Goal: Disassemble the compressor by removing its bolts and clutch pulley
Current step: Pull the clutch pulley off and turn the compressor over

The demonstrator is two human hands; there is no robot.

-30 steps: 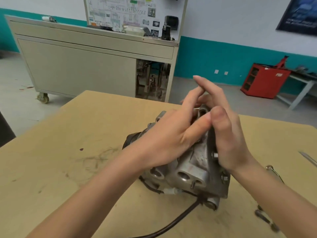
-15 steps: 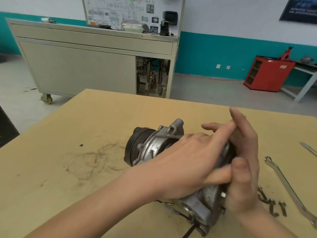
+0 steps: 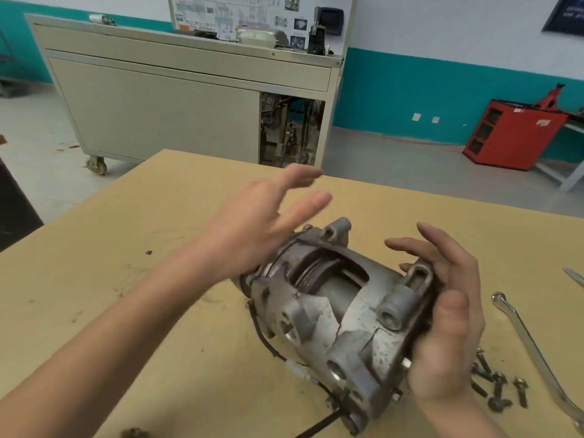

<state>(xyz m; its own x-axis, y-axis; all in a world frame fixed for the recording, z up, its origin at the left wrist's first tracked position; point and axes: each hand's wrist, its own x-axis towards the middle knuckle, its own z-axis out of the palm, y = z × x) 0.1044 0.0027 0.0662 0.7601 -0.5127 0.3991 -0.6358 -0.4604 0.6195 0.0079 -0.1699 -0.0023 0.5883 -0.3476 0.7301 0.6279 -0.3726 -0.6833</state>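
Worktop (image 3: pixel 158 311) carries the compressor (image 3: pixel 341 314) on its side, a bit right of the middle. It's rolled a little since half a second ago, so the cut-out window faces up now. Big change: the left hand (image 3: pixel 259 232) has come right off the body and hangs open, fingers spread and blurry, above the pulley end. The right hand (image 3: pixel 448 336) keeps hold of the rear end, palm and thumb wrapped on the end plate. A wrench (image 3: pixel 531 343) lies off to the right, with loose bolts (image 3: pixel 496 384) beside it. I reckon the bolts are done and the clutch pulley's next.
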